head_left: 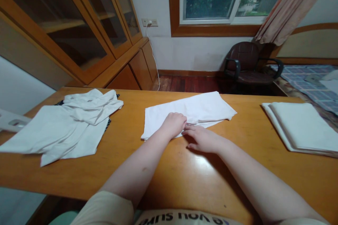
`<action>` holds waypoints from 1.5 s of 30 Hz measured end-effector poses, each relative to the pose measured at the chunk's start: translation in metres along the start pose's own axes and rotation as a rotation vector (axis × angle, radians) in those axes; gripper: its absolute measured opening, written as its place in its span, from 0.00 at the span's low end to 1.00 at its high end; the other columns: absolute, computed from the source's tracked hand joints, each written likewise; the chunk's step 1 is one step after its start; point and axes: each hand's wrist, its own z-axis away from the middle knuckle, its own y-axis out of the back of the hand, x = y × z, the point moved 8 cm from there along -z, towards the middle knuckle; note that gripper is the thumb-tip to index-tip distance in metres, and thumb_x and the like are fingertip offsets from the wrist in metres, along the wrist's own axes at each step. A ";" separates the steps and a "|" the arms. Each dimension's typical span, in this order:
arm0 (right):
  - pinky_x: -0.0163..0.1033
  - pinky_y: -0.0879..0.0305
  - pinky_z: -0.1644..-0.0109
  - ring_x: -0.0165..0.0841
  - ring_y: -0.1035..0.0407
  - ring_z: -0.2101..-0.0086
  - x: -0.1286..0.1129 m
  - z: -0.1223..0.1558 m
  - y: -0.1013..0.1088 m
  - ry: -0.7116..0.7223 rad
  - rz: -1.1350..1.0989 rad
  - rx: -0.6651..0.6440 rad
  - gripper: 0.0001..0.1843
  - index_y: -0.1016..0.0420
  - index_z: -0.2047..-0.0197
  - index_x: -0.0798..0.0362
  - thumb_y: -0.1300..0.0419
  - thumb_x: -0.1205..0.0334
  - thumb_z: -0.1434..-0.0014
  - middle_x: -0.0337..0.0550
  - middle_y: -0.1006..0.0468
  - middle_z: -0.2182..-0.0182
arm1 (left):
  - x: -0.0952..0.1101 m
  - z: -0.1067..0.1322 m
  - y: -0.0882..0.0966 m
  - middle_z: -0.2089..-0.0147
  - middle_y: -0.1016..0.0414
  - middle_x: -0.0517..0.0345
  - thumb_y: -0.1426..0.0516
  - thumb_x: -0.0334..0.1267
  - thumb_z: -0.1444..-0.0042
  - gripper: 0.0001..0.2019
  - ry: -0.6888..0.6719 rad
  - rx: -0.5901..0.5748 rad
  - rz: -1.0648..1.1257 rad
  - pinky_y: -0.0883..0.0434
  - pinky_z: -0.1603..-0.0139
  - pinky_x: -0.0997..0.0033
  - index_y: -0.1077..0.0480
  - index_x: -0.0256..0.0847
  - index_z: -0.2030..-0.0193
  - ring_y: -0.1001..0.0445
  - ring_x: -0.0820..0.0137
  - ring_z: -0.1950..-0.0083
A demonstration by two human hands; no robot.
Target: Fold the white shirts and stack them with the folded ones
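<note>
A partly folded white cloth (192,110) lies in the middle of the orange wooden table (185,175). My left hand (173,124) rests on the cloth's near edge with its fingers curled closed on the fabric. My right hand (202,138) lies just to its right on the table, fingertips pinched on the same near edge of the cloth. The two hands almost touch.
A loose heap of white garments (71,126) lies at the table's left. A neat stack of folded white cloths (303,126) sits at the right. Behind the table are a wooden glass-door cabinet (79,28), a dark armchair (248,65), a window and a bed.
</note>
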 end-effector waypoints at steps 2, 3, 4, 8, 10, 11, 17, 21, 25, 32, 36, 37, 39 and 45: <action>0.47 0.49 0.38 0.45 0.43 0.42 0.007 0.000 -0.001 -0.035 0.056 0.015 0.28 0.30 0.45 0.56 0.37 0.56 0.49 0.55 0.33 0.43 | -0.002 0.000 0.006 0.60 0.25 0.50 0.49 0.38 0.40 0.11 0.035 0.045 0.009 0.35 0.54 0.62 0.27 0.40 0.64 0.28 0.62 0.56; 0.48 0.50 0.38 0.45 0.44 0.41 0.012 0.001 -0.002 -0.059 0.080 0.019 0.29 0.31 0.44 0.56 0.37 0.54 0.48 0.55 0.33 0.42 | -0.003 0.001 0.010 0.60 0.25 0.50 0.49 0.39 0.39 0.11 0.048 0.073 0.015 0.35 0.54 0.62 0.27 0.40 0.64 0.28 0.62 0.56; 0.49 0.51 0.37 0.46 0.45 0.41 0.017 0.001 -0.003 -0.083 0.100 0.020 0.31 0.32 0.43 0.56 0.37 0.51 0.48 0.55 0.34 0.42 | -0.004 0.002 0.014 0.61 0.25 0.50 0.49 0.39 0.39 0.11 0.061 0.101 0.021 0.35 0.54 0.62 0.27 0.40 0.64 0.29 0.62 0.56; 0.53 0.56 0.37 0.48 0.47 0.40 0.037 0.003 -0.009 -0.178 0.152 0.021 0.41 0.39 0.37 0.55 0.42 0.39 0.47 0.57 0.39 0.39 | -0.006 0.004 0.024 0.60 0.25 0.51 0.51 0.37 0.39 0.10 0.096 0.158 0.059 0.35 0.52 0.62 0.28 0.40 0.62 0.30 0.63 0.55; 0.54 0.57 0.37 0.49 0.49 0.39 0.048 0.003 -0.014 -0.245 0.175 0.010 0.44 0.43 0.35 0.54 0.44 0.36 0.47 0.57 0.41 0.37 | -0.005 0.005 0.026 0.59 0.25 0.51 0.50 0.36 0.39 0.10 0.092 0.174 0.095 0.35 0.50 0.62 0.28 0.40 0.61 0.30 0.63 0.54; 0.54 0.58 0.37 0.50 0.50 0.38 0.054 0.003 -0.016 -0.273 0.184 -0.004 0.44 0.45 0.34 0.53 0.46 0.35 0.46 0.57 0.42 0.37 | -0.004 0.005 0.027 0.58 0.26 0.51 0.50 0.37 0.40 0.09 0.081 0.184 0.116 0.35 0.49 0.62 0.28 0.40 0.61 0.30 0.63 0.53; 0.54 0.58 0.37 0.49 0.51 0.38 0.067 0.001 -0.025 -0.338 0.176 -0.091 0.41 0.47 0.33 0.52 0.53 0.36 0.42 0.55 0.43 0.36 | 0.006 0.007 0.031 0.55 0.25 0.53 0.49 0.35 0.41 0.08 -0.036 0.221 0.177 0.40 0.41 0.61 0.29 0.41 0.59 0.31 0.65 0.50; 0.53 0.51 0.41 0.51 0.42 0.42 0.066 0.002 -0.026 -0.374 0.163 -0.152 0.38 0.40 0.36 0.54 0.52 0.37 0.41 0.59 0.34 0.42 | 0.017 0.005 0.020 0.57 0.25 0.55 0.50 0.35 0.41 0.08 -0.151 0.145 0.177 0.42 0.39 0.62 0.30 0.42 0.62 0.30 0.67 0.52; 0.52 0.46 0.43 0.50 0.36 0.47 0.065 0.001 -0.027 -0.390 0.188 -0.200 0.33 0.30 0.45 0.55 0.53 0.38 0.40 0.59 0.28 0.48 | 0.021 0.002 0.000 0.60 0.26 0.54 0.50 0.36 0.41 0.07 -0.201 0.012 0.227 0.34 0.50 0.67 0.30 0.41 0.64 0.30 0.67 0.55; 0.51 0.44 0.46 0.50 0.33 0.50 0.058 0.007 -0.014 -0.401 0.170 -0.230 0.27 0.25 0.52 0.58 0.46 0.43 0.42 0.61 0.25 0.52 | 0.018 0.002 -0.009 0.52 0.30 0.55 0.40 0.40 0.50 0.11 -0.186 -0.033 0.300 0.36 0.49 0.67 0.32 0.43 0.59 0.32 0.64 0.50; 0.43 0.38 0.54 0.45 0.30 0.56 0.070 0.019 0.010 -0.511 0.067 -0.150 0.22 0.24 0.54 0.54 0.43 0.47 0.45 0.55 0.23 0.55 | 0.015 0.001 -0.014 0.55 0.28 0.57 0.39 0.40 0.50 0.12 -0.176 -0.056 0.297 0.36 0.51 0.68 0.31 0.44 0.59 0.32 0.64 0.51; 0.41 0.37 0.57 0.43 0.28 0.59 0.081 0.023 0.017 -0.580 0.048 -0.113 0.20 0.23 0.57 0.54 0.44 0.47 0.44 0.54 0.22 0.58 | 0.014 0.000 -0.017 0.56 0.27 0.57 0.40 0.40 0.49 0.11 -0.165 -0.079 0.296 0.36 0.53 0.69 0.31 0.44 0.59 0.31 0.65 0.53; 0.40 0.37 0.60 0.42 0.27 0.63 0.110 0.032 0.030 -0.756 -0.006 0.007 0.20 0.22 0.65 0.55 0.46 0.47 0.42 0.53 0.21 0.66 | 0.012 0.000 -0.023 0.58 0.26 0.59 0.41 0.40 0.48 0.10 -0.136 -0.139 0.313 0.35 0.58 0.71 0.30 0.45 0.58 0.29 0.66 0.56; 0.37 0.32 0.70 0.32 0.29 0.75 0.184 0.066 0.031 -1.050 -0.785 0.580 0.16 0.29 0.64 0.57 0.47 0.51 0.41 0.45 0.24 0.74 | 0.008 0.000 -0.026 0.61 0.25 0.61 0.41 0.38 0.48 0.10 -0.085 -0.180 0.388 0.36 0.63 0.73 0.29 0.45 0.58 0.28 0.69 0.61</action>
